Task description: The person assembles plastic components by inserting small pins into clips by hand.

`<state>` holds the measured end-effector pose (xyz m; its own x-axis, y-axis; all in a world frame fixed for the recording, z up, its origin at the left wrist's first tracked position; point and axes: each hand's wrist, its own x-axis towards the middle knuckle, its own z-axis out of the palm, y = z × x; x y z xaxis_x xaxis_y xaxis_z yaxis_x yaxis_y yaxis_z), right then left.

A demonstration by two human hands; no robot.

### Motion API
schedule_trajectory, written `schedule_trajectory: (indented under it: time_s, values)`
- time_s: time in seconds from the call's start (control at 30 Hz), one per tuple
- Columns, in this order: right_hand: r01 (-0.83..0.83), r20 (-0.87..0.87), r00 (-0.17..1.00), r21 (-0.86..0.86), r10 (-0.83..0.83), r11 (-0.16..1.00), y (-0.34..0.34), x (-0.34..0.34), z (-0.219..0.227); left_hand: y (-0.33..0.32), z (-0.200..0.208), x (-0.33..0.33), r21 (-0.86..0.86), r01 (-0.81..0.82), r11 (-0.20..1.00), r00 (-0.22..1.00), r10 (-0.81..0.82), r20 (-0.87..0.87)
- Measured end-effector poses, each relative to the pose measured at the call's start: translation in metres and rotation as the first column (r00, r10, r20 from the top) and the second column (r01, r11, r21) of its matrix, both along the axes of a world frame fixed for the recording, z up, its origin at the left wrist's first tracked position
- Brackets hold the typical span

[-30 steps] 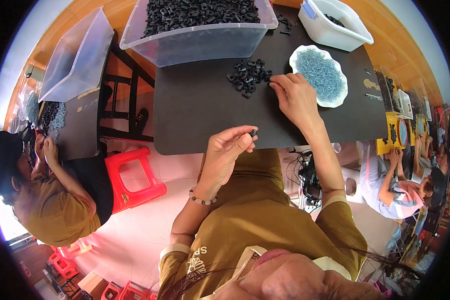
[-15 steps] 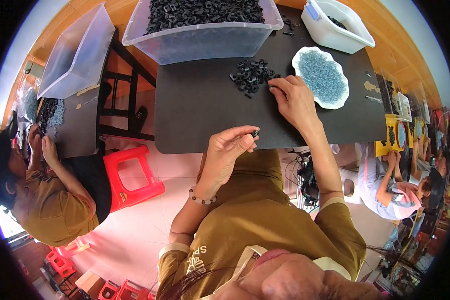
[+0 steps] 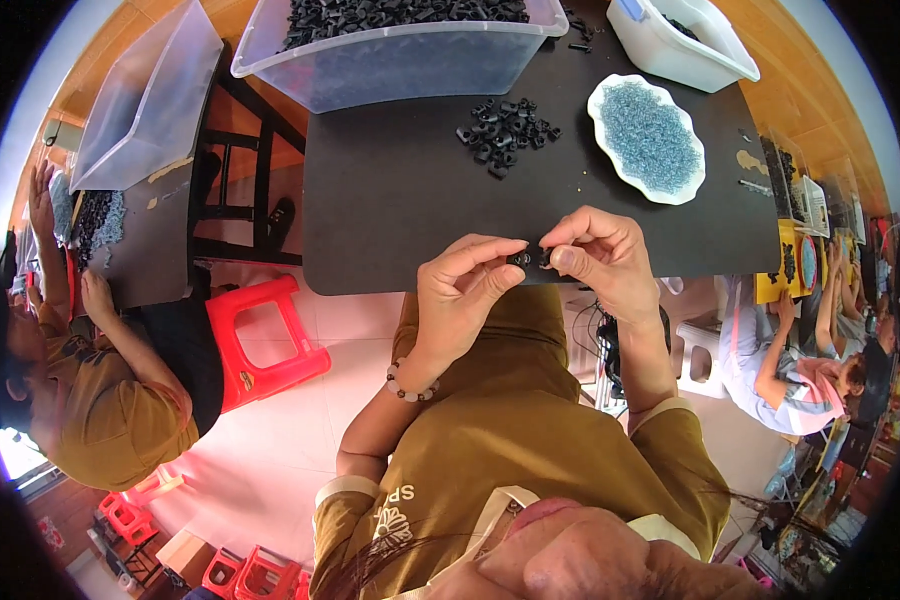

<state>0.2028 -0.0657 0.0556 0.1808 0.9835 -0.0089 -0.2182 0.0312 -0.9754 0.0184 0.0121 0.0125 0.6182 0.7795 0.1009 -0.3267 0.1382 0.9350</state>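
Note:
Near the table's front edge, my left hand (image 3: 462, 290) pinches a small black plastic part (image 3: 519, 258) between thumb and fingers. Just to its right, my right hand (image 3: 606, 262) pinches another small black plastic part (image 3: 546, 257). The two parts are close together, with a narrow gap between them. Beyond my hands lies a loose pile of black plastic parts (image 3: 503, 135) on the dark table (image 3: 390, 200). To the right of that pile, a white scalloped plate (image 3: 672, 198) holds many small clear-blue pieces (image 3: 650, 140).
A large clear bin (image 3: 400, 68) full of black parts stands at the far edge, with a white tub (image 3: 685, 55) to its right. A co-worker (image 3: 110, 410) sits at a left table beside a red stool (image 3: 270, 345). More people work at the right.
My right hand has come back from the black pile toward my left hand, bringing a small black part. My left hand has stayed near the table edge, still pinching its part.

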Motion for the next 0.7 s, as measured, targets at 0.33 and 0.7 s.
schedule_trajectory:
  time_s: [0.33,0.7]
  values:
    - [-0.002,-0.066,0.998,-0.072,-0.003,0.997,-0.007,-0.005,-0.010,-0.006,0.003,0.000,0.127,-0.041,0.991,0.999,0.042,-0.001]
    - [-0.038,-0.037,0.999,-0.070,0.036,0.997,-0.011,-0.005,-0.009,-0.011,0.005,-0.002,0.348,-0.089,0.933,0.990,0.122,-0.074]
